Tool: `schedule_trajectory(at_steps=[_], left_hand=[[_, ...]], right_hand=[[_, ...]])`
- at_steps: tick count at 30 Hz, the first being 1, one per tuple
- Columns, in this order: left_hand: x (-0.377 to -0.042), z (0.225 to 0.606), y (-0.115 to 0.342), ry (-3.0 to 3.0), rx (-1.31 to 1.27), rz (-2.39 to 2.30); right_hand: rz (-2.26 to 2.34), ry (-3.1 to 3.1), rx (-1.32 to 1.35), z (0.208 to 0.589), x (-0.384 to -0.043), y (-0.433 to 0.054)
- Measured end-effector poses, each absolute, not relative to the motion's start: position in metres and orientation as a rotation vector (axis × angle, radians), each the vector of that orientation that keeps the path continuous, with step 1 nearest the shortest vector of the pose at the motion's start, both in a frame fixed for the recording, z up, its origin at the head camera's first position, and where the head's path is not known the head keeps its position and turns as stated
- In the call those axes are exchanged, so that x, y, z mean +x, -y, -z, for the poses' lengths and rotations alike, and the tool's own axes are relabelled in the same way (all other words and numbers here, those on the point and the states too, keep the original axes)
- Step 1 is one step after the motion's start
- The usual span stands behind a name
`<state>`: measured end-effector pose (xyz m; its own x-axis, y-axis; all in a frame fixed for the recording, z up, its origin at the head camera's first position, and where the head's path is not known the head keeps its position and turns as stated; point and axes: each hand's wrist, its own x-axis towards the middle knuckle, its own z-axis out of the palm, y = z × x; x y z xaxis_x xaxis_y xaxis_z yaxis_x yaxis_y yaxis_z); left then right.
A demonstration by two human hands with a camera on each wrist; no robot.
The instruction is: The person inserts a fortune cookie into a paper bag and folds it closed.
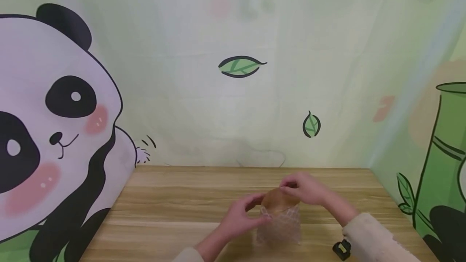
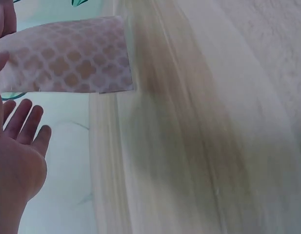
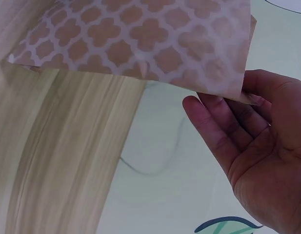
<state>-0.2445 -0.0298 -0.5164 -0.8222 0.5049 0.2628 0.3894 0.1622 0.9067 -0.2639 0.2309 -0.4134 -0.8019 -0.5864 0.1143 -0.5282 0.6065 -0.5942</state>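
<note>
A small paper bag (image 1: 279,225) with a white quatrefoil lattice print is held upright over the table, towards its right half. A plain brown, rounded part (image 1: 278,200) shows above the printed front at its top. My left hand (image 1: 242,215) grips the bag's left side, its thumb on the printed front. At the top right edge, my right hand (image 1: 303,189) pinches the bag between thumb and fingers. In the right wrist view the printed face of the bag (image 3: 140,39) fills the top, and the right hand (image 3: 272,151) holds its corner, other fingers loosely extended.
A small black object (image 1: 342,250) with a pale yellowish patch lies on the wooden table (image 1: 174,197) beside the right sleeve (image 1: 378,237). Behind the table hangs a pale green backdrop (image 1: 174,92) printed with a panda, leaves and bamboo.
</note>
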Motion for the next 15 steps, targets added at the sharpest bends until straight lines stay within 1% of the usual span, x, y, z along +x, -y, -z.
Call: schedule_trajectory(at_steps=[5, 8, 11, 15], left_hand=[[-0.242, 0.521, 0.026, -2.277, 0.841, -1.823], [-0.242, 0.523, 0.024, -2.291, 0.771, -1.857], [-0.242, 0.524, 0.022, -2.291, 0.653, -1.894], [-0.243, 0.524, 0.021, -2.283, 0.488, -1.944]], right_hand=[[1.016, -2.723, -0.961, 0.421, -0.266, -0.228], [1.070, -2.725, -0.917, 0.428, -0.266, -0.230], [1.223, -2.674, -0.776, 0.439, -0.262, -0.236], [1.573, -2.461, -0.476, 0.461, -0.245, -0.249]])
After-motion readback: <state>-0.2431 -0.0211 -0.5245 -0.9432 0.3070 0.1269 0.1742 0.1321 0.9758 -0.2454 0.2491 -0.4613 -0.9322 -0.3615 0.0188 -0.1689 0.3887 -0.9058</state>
